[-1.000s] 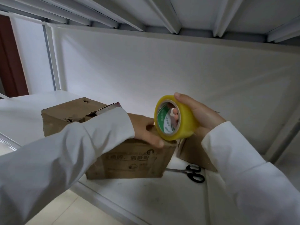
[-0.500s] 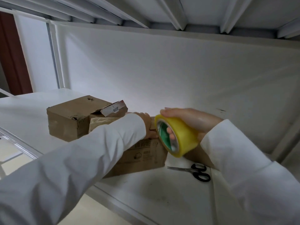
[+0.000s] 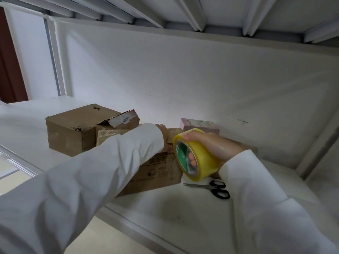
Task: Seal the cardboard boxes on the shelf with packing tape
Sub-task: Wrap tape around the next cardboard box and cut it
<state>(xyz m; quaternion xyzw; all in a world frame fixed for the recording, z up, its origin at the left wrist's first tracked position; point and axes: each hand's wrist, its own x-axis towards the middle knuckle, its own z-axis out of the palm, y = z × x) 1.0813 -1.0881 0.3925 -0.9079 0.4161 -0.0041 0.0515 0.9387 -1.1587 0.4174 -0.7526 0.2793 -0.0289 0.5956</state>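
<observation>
My right hand point(image 3: 216, 145) grips a yellow roll of packing tape point(image 3: 197, 158), with fingers through its core, just right of and against the near cardboard box point(image 3: 159, 171). My left hand point(image 3: 164, 136) rests on that box's top near the roll; my sleeve and the roll hide most of its fingers. Behind it sits a box with a raised, barcoded flap point(image 3: 122, 120), and a closed brown box point(image 3: 73, 131) stands at the left.
Black-handled scissors point(image 3: 215, 187) lie on the white shelf point(image 3: 183, 213) in front of the roll. A pink carton point(image 3: 200, 124) stands at the back by the wall. The upper shelf's ribs hang close overhead; a post rises at the right.
My right hand lowered and tilted the tape roll down beside the near box. The view shifted, so the pink carton now shows. My left hand stayed on the box.
</observation>
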